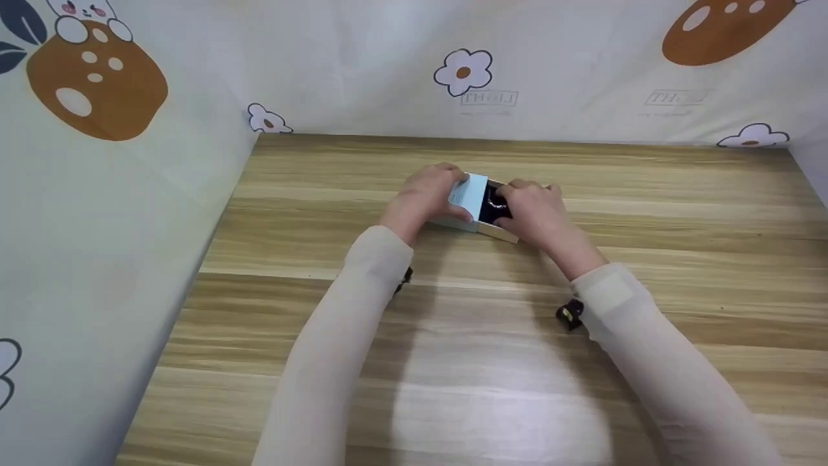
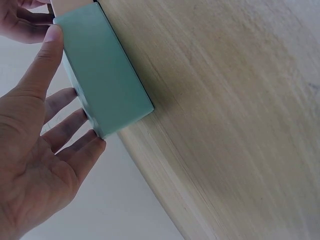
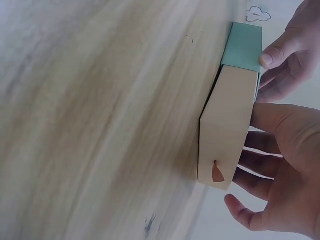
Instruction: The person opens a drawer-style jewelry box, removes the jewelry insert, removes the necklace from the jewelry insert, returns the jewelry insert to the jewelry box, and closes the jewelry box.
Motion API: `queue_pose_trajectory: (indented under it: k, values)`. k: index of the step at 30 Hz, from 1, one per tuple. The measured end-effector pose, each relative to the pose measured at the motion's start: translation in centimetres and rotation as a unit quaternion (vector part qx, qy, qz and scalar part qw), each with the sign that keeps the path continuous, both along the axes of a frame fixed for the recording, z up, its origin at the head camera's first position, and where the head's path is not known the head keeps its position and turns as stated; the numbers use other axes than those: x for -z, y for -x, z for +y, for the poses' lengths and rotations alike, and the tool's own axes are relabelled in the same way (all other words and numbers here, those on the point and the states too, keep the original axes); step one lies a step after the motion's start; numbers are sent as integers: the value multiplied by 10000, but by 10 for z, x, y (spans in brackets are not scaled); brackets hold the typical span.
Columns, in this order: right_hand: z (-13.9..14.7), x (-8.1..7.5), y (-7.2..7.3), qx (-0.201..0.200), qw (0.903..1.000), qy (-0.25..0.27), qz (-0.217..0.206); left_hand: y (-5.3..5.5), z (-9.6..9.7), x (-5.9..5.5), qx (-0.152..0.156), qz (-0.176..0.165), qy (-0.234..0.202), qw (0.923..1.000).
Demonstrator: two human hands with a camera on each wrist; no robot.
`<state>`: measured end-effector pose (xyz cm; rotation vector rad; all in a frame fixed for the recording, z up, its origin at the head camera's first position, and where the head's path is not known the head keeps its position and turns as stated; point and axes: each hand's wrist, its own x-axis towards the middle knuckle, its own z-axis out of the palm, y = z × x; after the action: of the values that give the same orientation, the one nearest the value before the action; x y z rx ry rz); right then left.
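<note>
A small drawer-style jewelry box lies on the table, its light blue outer sleeve (image 1: 471, 197) at left and its cream drawer (image 3: 227, 110) pulled out to the right. My left hand (image 1: 427, 194) grips the sleeve, with the thumb on the near side and the fingers on the far side. Inside the drawer is a black insert (image 1: 490, 213), and a thin silver chain (image 1: 497, 205) lies over it. My right hand (image 1: 537, 210) reaches over the drawer, thumb and index finger spread beside the chain. Its fingertips are hidden behind the drawer wall in the right wrist view, so I cannot tell what they hold.
The box stands on a wood-grain table (image 1: 323, 213), toward its back edge. A pale printed cloth (image 1: 362, 71) with flowers and orange fruit rises behind and along the left side. Small dark wrist cameras, such as the right one (image 1: 570, 314), hang under both sleeves.
</note>
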<state>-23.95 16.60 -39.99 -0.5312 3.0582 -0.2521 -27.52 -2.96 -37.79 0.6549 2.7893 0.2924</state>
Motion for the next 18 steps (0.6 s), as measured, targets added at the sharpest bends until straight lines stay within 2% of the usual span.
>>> queue_pose_trajectory:
  k: [10, 18]
  values:
    - [-7, 2, 0, 72, 9997, -221, 53, 1, 0, 0, -133, -84, -171, 9997]
    - [-9, 5, -2, 91, 9997, -182, 138, 1, 1, 1, -125, -87, -171, 9997]
